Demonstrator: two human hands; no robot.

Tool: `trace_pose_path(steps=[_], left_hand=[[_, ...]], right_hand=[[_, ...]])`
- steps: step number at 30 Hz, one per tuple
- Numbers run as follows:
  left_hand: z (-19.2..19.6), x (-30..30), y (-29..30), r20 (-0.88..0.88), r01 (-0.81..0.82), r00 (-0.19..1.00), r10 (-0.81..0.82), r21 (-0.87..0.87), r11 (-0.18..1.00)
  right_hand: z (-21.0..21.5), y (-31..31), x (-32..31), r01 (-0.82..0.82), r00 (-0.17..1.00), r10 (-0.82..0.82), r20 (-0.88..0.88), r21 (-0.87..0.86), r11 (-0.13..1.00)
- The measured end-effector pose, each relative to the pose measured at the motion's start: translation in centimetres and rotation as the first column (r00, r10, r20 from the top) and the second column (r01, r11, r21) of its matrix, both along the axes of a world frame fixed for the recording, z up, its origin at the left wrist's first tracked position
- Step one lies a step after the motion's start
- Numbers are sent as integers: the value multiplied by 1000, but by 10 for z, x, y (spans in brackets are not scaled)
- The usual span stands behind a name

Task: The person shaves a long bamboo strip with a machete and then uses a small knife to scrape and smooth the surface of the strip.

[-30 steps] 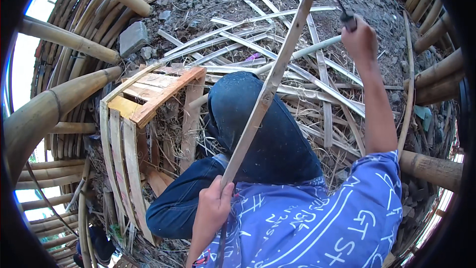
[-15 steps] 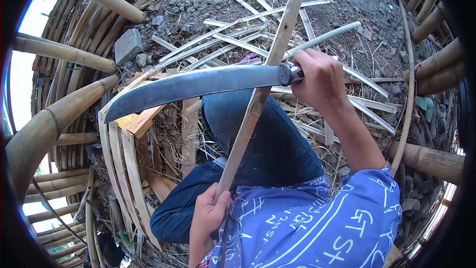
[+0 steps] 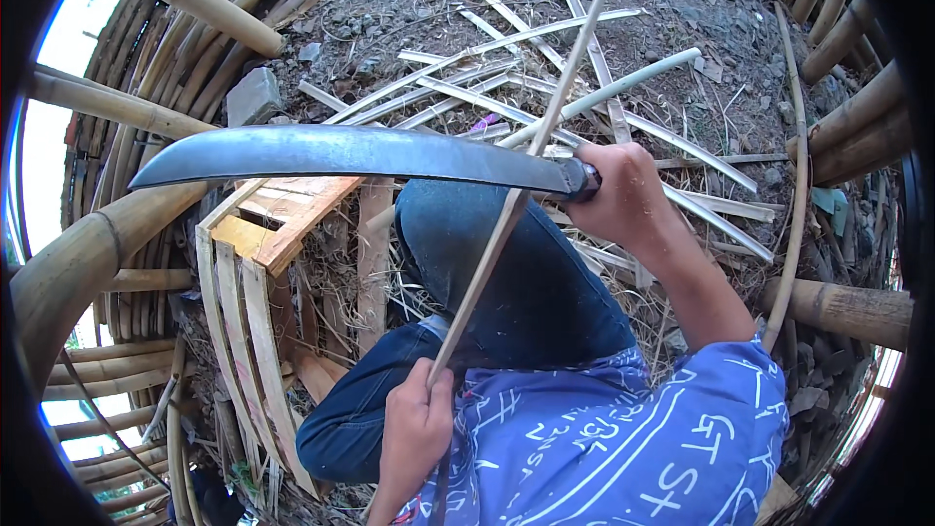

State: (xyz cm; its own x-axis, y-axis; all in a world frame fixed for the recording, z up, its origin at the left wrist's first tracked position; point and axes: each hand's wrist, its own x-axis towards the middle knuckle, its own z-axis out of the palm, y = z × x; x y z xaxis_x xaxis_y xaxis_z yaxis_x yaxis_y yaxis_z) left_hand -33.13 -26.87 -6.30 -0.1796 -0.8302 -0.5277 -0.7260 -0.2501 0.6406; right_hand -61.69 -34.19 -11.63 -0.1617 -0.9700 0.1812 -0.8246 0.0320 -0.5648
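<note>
My right hand (image 3: 623, 190) is closed round the dark handle of a machete (image 3: 360, 154). Its long curved blade points left, lying across a bamboo strip (image 3: 484, 258). Lower down, my left hand (image 3: 419, 416) grips the near end of that strip, which slants up and away past my bent knee. The strip shows its narrow edge toward me. Where the blade crosses it, I cannot tell whether the two touch.
A slatted wooden crate (image 3: 255, 244) stands left of my knee. Several split bamboo strips (image 3: 467, 88) and a pale green bamboo stick (image 3: 633, 78) litter the ground ahead. Thick bamboo poles (image 3: 107, 234) flank the left, another pole (image 3: 847, 312) the right. A grey block (image 3: 253, 97) lies far left.
My right hand has come down and the machete's tip has swung up and left. The bamboo strip has turned from its flat face to its narrow edge in my left hand.
</note>
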Motion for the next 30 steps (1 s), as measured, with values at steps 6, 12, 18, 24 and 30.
trace_pose_path(steps=[6,12,18,24,30], left_hand=[[-10,-5,6,87,101,993,-80,-263,960],[-11,-6,7,98,113,991,-92,-234,966],[-6,-3,10,59,54,997,-47,-131,990],[-2,-4,9,55,37,998,-31,-113,993],[1,10,20,90,-2,996,11,-106,994]], right_hand=[[-9,-8,4,-10,999,11,-30,29,1000],[-25,-25,-11,8,995,-2,-97,64,998],[-28,-44,-31,128,982,-131,-138,-32,991],[-35,-52,-42,97,968,-115,-223,-91,991],[-58,-80,-133,300,844,-335,-419,-150,942]])
